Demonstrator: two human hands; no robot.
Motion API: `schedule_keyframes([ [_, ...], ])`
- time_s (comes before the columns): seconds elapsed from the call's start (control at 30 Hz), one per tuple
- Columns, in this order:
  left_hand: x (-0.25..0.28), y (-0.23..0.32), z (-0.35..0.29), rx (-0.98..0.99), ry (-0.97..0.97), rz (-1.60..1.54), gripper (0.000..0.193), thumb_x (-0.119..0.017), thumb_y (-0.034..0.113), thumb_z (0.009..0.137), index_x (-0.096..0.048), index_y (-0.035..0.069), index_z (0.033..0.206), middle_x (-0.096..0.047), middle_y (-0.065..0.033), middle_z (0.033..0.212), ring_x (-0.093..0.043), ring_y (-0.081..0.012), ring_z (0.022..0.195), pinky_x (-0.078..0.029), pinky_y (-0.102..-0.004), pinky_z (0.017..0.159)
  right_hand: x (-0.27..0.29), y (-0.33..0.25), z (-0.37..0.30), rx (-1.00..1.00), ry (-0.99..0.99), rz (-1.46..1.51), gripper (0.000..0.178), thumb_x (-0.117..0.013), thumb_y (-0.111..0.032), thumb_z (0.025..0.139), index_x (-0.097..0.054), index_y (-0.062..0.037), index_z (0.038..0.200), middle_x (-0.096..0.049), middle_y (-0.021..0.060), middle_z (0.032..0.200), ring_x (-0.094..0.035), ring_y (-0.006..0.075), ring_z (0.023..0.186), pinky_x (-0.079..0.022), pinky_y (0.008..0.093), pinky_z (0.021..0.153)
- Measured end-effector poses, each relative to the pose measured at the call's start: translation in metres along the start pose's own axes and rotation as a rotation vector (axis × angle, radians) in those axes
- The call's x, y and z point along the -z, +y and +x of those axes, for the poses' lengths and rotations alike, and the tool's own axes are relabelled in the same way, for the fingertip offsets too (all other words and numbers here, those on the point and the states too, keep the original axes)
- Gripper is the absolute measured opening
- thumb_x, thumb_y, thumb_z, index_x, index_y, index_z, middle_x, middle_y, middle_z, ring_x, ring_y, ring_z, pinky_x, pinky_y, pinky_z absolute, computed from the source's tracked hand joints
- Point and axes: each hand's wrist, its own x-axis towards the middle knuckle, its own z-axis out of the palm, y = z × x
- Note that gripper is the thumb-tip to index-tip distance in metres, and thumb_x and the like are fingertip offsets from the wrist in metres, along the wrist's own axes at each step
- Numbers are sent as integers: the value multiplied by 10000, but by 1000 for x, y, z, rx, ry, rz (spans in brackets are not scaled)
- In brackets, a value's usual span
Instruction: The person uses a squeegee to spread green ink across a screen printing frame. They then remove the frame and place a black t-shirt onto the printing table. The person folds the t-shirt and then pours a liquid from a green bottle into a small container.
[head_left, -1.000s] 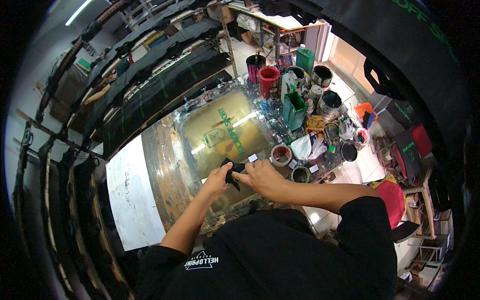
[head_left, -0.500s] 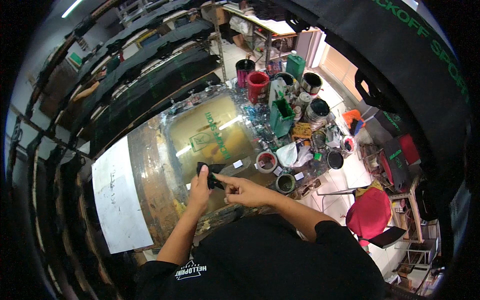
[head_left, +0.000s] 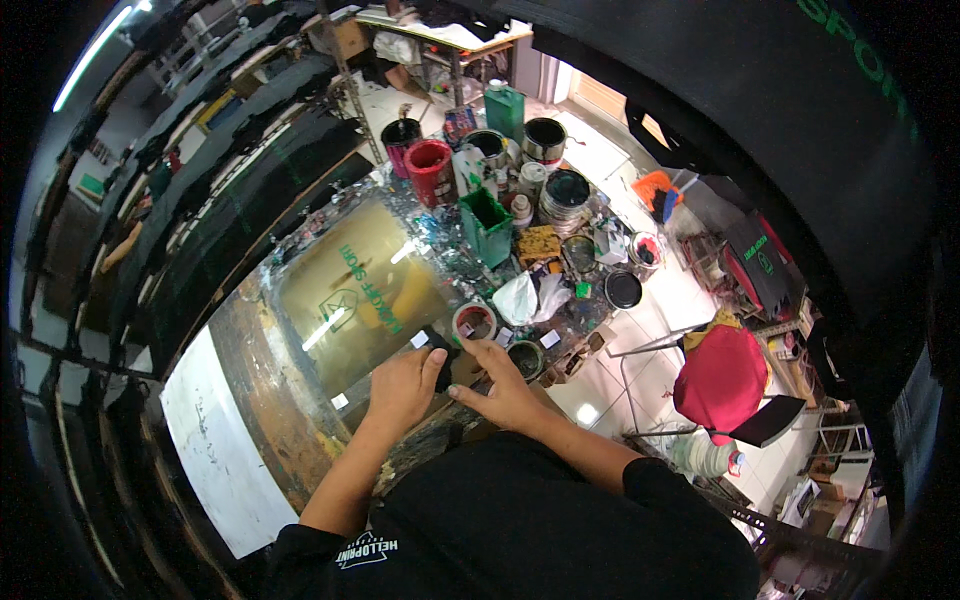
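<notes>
My left hand (head_left: 405, 388) is closed around a small piece of black cloth (head_left: 446, 372), mostly hidden behind the fingers and thumb. Just to its right is my right hand (head_left: 500, 388), thumb and forefinger spread apart; whether its fingertips touch the cloth I cannot tell. Both hands are over the near edge of the worktable. Beyond them lies a yellowish framed printing screen (head_left: 350, 285) with a green stencilled design. A roll of tape (head_left: 474, 323) sits close to the right fingertips.
Paint-stained cans and tubs crowd the table's right side, among them a red tub (head_left: 430, 170) and a green container (head_left: 487, 228). A white sheet (head_left: 215, 450) covers the left end. Racks of black fabric (head_left: 260, 175) stand at left. A red-seated chair (head_left: 725, 380) is at right.
My right forefinger has come away from the cloth and the thumb has spread. The left hand has turned and now covers more of the cloth. The whole view has shifted.
</notes>
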Motion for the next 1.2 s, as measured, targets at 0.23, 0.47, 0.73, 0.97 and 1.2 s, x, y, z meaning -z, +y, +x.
schedule_keyframes([
  [0.23,-50,33,42,-98,14,-392,454,-356,416,1049,-481,-19,1099,-629,-247,797,-621,-472,820,-472,-529,745,30,17,-14,-82,210,46,597,-776,-207,810,-522,18,1301,-583,231,1216,-583,369,1121,-451,426,969],
  [0.47,-81,63,84,176,-210,-932,494,-530,365,1013,-373,-36,1255,-623,-174,825,-644,-254,751,-500,-386,709,84,52,6,-178,456,-55,480,-772,-65,780,-543,9,1196,-638,158,1049,-652,232,895,-515,333,756],
  [0.73,-98,28,121,162,-49,-746,666,-758,357,861,-468,-47,1304,-645,-120,953,-615,-162,860,-506,-314,770,178,150,78,-160,536,-449,475,-743,-229,818,-573,4,1195,-664,188,1038,-635,333,979,-484,431,862],
  [0.97,-102,-21,118,168,91,-849,763,-851,293,771,-443,-25,1333,-623,-147,1099,-626,-188,954,-527,-333,856,239,260,54,-427,814,-503,529,-749,-340,813,-602,38,1153,-662,198,957,-641,311,874,-502,400,792],
  [1.2,-89,-17,183,85,147,-634,1123,-924,381,617,-298,-55,1442,-491,-266,1354,-504,-360,1262,-402,-443,1070,256,306,88,-791,623,-401,648,-728,-469,809,-604,59,1164,-672,197,883,-662,264,690,-527,389,645],
])
